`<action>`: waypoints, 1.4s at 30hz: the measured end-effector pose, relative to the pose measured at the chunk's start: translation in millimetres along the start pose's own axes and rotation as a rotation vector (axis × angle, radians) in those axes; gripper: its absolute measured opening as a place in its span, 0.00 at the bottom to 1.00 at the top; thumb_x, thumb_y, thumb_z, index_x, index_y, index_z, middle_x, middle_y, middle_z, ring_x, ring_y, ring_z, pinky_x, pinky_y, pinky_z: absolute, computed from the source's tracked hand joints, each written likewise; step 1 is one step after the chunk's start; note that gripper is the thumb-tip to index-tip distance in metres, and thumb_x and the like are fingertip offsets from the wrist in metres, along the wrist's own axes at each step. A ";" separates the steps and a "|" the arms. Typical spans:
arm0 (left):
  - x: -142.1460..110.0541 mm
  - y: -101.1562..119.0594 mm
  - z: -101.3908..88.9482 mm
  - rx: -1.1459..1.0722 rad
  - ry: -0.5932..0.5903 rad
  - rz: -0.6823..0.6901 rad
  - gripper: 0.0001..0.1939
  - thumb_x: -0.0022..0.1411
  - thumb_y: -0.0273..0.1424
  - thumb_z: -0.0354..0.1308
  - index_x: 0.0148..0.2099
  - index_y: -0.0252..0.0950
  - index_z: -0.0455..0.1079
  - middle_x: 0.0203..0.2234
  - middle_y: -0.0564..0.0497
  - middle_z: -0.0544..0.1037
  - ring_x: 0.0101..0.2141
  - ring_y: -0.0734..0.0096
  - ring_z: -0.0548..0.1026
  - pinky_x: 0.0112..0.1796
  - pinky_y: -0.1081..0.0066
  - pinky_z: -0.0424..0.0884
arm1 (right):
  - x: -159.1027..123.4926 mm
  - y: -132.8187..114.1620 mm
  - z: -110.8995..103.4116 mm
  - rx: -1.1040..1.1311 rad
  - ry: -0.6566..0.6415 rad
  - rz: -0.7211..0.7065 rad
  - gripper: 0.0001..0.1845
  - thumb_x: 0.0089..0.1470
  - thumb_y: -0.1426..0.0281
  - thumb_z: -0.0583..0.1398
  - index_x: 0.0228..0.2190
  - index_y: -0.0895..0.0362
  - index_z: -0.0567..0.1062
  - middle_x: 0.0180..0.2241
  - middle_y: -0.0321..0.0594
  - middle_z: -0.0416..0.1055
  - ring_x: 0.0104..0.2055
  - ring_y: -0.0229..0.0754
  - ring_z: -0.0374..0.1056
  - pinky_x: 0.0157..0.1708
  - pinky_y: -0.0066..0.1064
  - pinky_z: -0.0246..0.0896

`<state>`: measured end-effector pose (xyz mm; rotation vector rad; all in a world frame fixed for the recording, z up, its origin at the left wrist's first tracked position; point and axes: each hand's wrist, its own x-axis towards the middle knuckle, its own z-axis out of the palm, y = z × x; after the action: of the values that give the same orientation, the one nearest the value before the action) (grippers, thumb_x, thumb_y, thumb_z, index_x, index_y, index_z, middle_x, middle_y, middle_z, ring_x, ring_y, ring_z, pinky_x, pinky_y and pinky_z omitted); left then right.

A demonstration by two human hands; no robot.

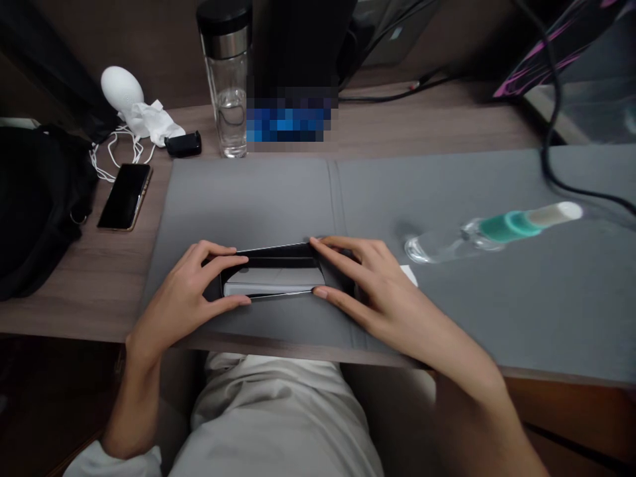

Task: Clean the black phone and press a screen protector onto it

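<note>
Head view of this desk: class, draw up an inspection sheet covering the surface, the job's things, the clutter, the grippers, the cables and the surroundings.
Surface: grey felt desk mat over a brown wood-grain desk.
Job's things: flat black rectangular case holding a pale grey slab.
Clutter: clear bottle with a teal collar lying on the mat; black-lidded glass flask; black smartphone; crumpled white tissue; black fabric bag.
Grippers: bare left hand and bare right hand hold the case's ends.
Cables: thin white cord; thick black cable.
Surroundings: pale trousers below the desk edge.
</note>
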<state>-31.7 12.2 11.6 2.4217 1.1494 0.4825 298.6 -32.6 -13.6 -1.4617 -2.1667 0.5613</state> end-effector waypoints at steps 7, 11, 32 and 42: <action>-0.2 -0.6 1.5 -0.009 0.013 0.016 0.26 0.72 0.47 0.68 0.67 0.46 0.73 0.59 0.44 0.76 0.60 0.55 0.76 0.63 0.53 0.74 | -0.2 -0.3 1.1 -0.025 0.005 -0.015 0.33 0.75 0.49 0.56 0.73 0.49 0.67 0.66 0.51 0.71 0.67 0.59 0.67 0.64 0.56 0.67; 0.5 1.5 0.8 -0.016 0.001 -0.001 0.25 0.73 0.47 0.67 0.67 0.46 0.73 0.59 0.44 0.76 0.60 0.55 0.76 0.63 0.52 0.74 | 0.2 -1.8 1.4 -0.036 0.003 -0.009 0.33 0.75 0.50 0.55 0.73 0.48 0.66 0.66 0.51 0.71 0.66 0.59 0.67 0.64 0.57 0.67; -2.6 1.6 1.2 0.123 0.016 -0.041 0.38 0.71 0.54 0.66 0.75 0.44 0.67 0.60 0.41 0.72 0.61 0.48 0.71 0.64 0.48 0.71 | 0.5 0.8 0.6 0.033 0.007 -0.003 0.32 0.75 0.49 0.57 0.72 0.46 0.67 0.67 0.48 0.71 0.68 0.58 0.65 0.65 0.54 0.65; -1.0 1.5 -0.4 0.165 0.046 0.019 0.35 0.72 0.53 0.65 0.72 0.42 0.69 0.57 0.40 0.75 0.57 0.48 0.75 0.59 0.48 0.74 | -1.0 -0.7 1.5 0.047 0.013 0.004 0.32 0.75 0.50 0.57 0.73 0.47 0.66 0.68 0.48 0.70 0.68 0.57 0.65 0.66 0.55 0.65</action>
<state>-31.5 10.7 12.6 2.5763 1.2304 0.4679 297.5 -33.9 -14.5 -1.4411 -2.1268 0.5984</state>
